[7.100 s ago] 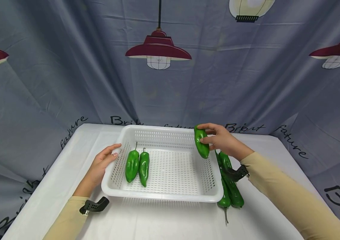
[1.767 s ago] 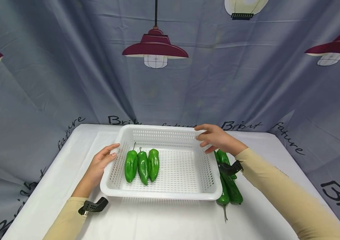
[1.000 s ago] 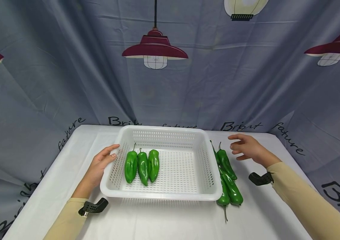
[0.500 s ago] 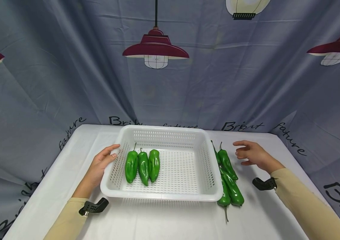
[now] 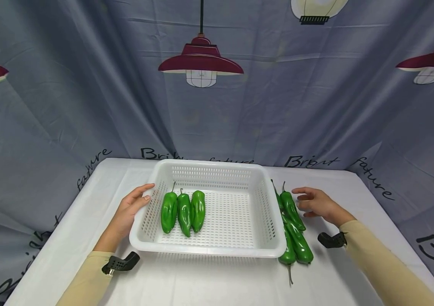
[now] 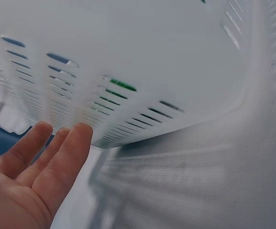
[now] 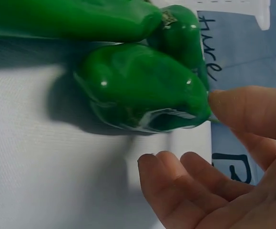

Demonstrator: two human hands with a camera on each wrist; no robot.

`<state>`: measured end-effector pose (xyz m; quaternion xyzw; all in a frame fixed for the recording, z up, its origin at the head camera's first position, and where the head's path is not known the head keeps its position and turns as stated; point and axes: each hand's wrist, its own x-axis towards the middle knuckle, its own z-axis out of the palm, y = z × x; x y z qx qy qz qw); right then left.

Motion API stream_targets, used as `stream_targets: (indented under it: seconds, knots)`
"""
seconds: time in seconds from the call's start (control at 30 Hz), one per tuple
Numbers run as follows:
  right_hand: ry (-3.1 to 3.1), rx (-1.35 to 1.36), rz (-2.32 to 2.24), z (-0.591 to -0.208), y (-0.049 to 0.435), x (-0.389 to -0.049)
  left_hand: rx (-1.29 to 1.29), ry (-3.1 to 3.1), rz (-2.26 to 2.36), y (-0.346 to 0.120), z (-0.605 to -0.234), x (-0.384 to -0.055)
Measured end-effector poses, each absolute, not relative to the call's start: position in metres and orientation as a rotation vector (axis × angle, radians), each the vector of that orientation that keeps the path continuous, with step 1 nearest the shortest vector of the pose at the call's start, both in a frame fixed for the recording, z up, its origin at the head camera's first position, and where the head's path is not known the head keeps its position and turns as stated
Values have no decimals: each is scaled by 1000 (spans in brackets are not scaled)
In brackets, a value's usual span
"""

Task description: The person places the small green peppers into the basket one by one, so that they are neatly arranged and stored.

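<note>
A white perforated plastic basket [image 5: 207, 250] holds three glossy green peppers: a left one [image 5: 169, 212], a middle one [image 5: 184, 214] and a right one [image 5: 198, 211]. My left hand [image 5: 129, 209] rests at the basket's left rim; the left wrist view shows its fingers [image 6: 64, 164] straight beside the slotted outer wall. To the right of the basket, my right hand [image 5: 318, 205] hovers with relaxed fingers spread around the far end of a green pepper [image 5: 291, 210]. In the right wrist view its thumb overlaps that pepper's [image 7: 138, 88] end, with the other fingers apart from it.
Several more green peppers lie along the basket's right side, among them a long one [image 5: 299, 244] and one with its stem toward me [image 5: 287, 253]. Everything stands on a white-covered table [image 5: 201, 280]. A grey printed curtain [image 5: 270, 106] rises behind its far edge.
Seven seconds ago my right hand held a pepper over the basket; that pepper now lies third in the row. The right hand has withdrawn right and lowered toward the pile. My left hand stays put.
</note>
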<state>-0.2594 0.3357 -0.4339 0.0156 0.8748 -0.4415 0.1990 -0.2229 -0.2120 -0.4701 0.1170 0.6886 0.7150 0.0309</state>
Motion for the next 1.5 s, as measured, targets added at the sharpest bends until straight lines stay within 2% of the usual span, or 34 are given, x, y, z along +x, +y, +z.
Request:
stream_targets:
  seconds: [0.8,1.5]
  knots:
    - [2538,-83,-1181,-446,328,-265,352,2147,2190,-213,-469,-222]
    - [2552,-80,-1132,-448,322,-265,304,2147,2182,-210,-468,-222]
